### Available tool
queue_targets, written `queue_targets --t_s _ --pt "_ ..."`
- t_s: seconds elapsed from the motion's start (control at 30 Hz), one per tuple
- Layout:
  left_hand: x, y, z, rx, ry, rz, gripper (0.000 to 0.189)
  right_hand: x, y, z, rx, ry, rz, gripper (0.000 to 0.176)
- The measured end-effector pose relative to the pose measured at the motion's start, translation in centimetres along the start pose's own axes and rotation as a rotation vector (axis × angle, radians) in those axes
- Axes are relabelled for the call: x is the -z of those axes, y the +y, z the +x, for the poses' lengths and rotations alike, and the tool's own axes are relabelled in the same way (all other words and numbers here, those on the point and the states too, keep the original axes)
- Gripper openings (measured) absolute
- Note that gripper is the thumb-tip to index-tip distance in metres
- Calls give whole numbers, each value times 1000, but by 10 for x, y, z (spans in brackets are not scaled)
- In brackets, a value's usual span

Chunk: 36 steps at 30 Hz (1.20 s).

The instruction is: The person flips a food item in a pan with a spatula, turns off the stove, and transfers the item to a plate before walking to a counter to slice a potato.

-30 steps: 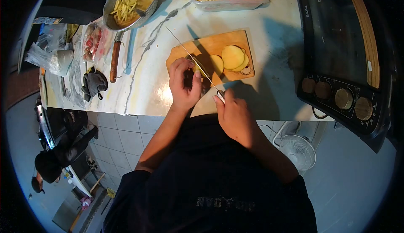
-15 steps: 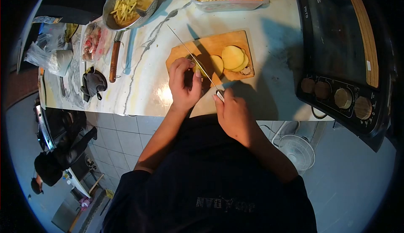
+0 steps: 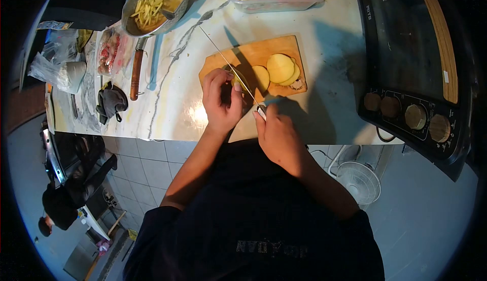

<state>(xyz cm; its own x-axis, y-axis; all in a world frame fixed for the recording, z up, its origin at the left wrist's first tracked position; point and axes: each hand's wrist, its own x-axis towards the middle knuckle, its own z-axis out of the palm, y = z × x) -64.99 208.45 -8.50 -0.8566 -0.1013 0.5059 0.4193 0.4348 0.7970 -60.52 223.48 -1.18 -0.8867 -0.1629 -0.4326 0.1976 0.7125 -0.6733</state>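
With its fingers curled, my left hand (image 3: 222,98) holds a yellow potato piece (image 3: 236,78) at the left part of the wooden cutting board (image 3: 246,52). The fingers hide much of that piece. My right hand (image 3: 278,135) is closed on the handle of a long knife (image 3: 221,53), whose thin blade slants up and left across the potato piece, close to my left fingertips. Just right of the blade lies a round slice (image 3: 261,78). Farther right on the board, more yellow slices (image 3: 280,69) overlap beside a small brownish scrap (image 3: 297,84).
A pan (image 3: 128,19) with cut strips in liquid stands back left, its wooden handle (image 3: 137,70) pointing toward me. A plastic container (image 3: 276,4) of shredded vegetables is behind the board. Right stands a black oven (image 3: 406,42); left lie bags (image 3: 109,52) and a dark cloth (image 3: 112,101).
My right hand and the knife have shifted slightly left and back toward the board. My left hand stays nearly in place on the potato piece.
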Motion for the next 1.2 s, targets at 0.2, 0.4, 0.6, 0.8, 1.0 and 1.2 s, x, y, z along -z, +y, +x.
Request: queue_targets --t_s 0.2,0.4,0.6,0.8,1.0,1.2 --pt "0 -1 1 -9 5 7 22 -1 1 -7 -1 4 -23 34" --pt "-1 1 -1 1 8 -6 22 -5 2 -9 37 65 -71 32" --pt "-2 -2 -1 -31 7 11 21 -8 5 -5 13 63 -4 33" --pt "-2 -1 0 -9 16 16 19 -6 8 -10 -11 32 25 34" --pt "-1 -3 -4 16 28 24 18 -6 5 -4 9 50 18 34" --pt "-1 -5 -3 1 31 12 18 -8 5 -5 -26 27 25 35"
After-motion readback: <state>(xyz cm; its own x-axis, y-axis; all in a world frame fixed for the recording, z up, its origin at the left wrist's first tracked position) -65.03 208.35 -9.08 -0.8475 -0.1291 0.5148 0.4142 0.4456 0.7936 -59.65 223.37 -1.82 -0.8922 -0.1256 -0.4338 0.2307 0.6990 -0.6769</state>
